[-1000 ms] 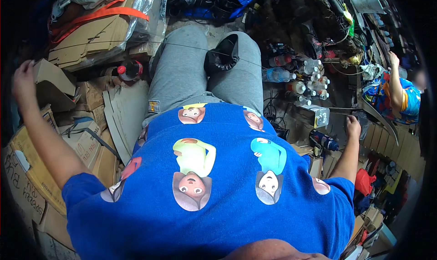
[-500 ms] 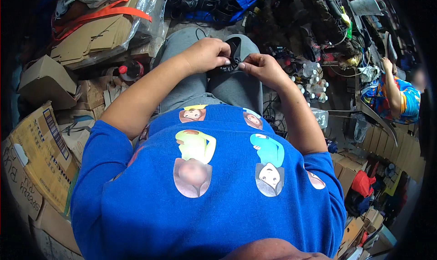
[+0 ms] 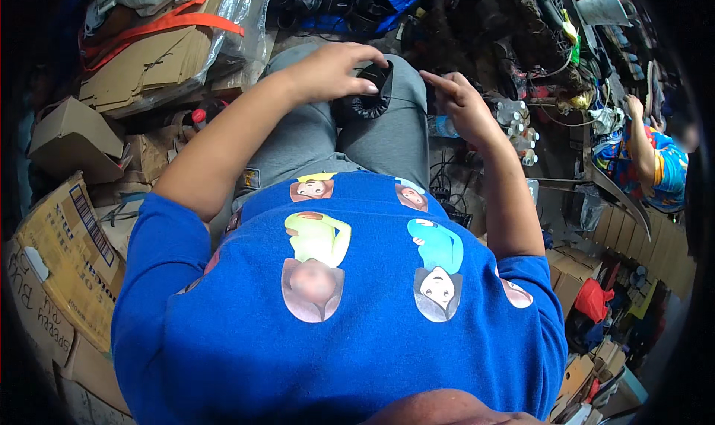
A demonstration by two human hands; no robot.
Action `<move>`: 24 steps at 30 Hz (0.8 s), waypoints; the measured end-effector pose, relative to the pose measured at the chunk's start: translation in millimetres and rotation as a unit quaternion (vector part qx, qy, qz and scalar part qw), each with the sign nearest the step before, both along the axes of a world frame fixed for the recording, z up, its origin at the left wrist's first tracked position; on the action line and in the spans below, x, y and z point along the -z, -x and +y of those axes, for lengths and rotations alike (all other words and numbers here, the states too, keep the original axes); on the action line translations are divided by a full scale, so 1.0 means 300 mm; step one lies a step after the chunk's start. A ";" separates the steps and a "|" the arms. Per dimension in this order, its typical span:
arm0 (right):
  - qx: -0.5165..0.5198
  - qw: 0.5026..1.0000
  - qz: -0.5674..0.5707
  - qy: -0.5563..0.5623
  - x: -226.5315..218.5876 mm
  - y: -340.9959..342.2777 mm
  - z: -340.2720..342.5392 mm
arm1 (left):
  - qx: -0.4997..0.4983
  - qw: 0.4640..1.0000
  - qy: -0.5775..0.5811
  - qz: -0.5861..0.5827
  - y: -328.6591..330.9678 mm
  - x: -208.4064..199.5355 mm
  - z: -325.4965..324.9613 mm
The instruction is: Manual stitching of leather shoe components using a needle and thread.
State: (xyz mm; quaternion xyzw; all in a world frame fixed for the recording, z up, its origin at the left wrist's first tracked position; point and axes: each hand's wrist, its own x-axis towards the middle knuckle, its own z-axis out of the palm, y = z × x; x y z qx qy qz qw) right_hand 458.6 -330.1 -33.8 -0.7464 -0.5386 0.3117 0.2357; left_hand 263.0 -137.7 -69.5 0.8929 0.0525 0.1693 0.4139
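Note:
A black, soft-looking piece with a ribbed, gathered rim [image 3: 370,111] rests on my grey-trousered thighs, its dark opening facing up. It resembles a shoe upper, though its exact kind is unclear. My left hand [image 3: 331,71] grips its far left side, with the thumb over the opening and the index finger stretched along the far edge. Apart from the piece, my right hand [image 3: 462,106] hovers beyond its right side. One finger points left while the others curl in; anything pinched there is too fine to see.
Cardboard boxes [image 3: 74,138] and flattened cardboard [image 3: 153,64] crowd my left. Small clear bottles [image 3: 514,120] stand on the right, near a blue-labelled bottle [image 3: 442,127]. Black shoes [image 3: 339,1] lie ahead on blue plastic. Another person [image 3: 648,157] sits at far right.
My right hand has drawn away to the right from the black piece, where both hands met at its rim. The left hand's thumb and index finger have spread apart.

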 end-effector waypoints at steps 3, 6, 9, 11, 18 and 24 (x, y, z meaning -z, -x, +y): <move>0.028 0.995 0.059 -0.077 0.009 0.034 0.039 | 0.063 0.987 -0.027 0.147 -0.080 -0.036 -0.021; -0.011 0.998 0.014 -0.064 0.023 0.022 0.056 | 0.119 0.964 0.126 0.201 -0.121 -0.022 -0.007; -0.014 0.998 0.021 -0.062 0.038 0.024 0.063 | 0.131 0.950 0.198 0.203 -0.132 0.005 0.000; -0.024 0.997 0.020 -0.073 0.048 0.028 0.061 | 0.139 0.936 0.241 0.215 -0.136 0.017 0.002; 0.013 0.990 0.103 -0.091 0.105 0.065 0.033 | 0.150 0.907 0.307 0.246 -0.127 0.032 0.009; 0.021 0.990 0.039 -0.136 0.124 0.105 -0.009 | 0.206 0.906 0.255 0.267 -0.126 0.023 0.021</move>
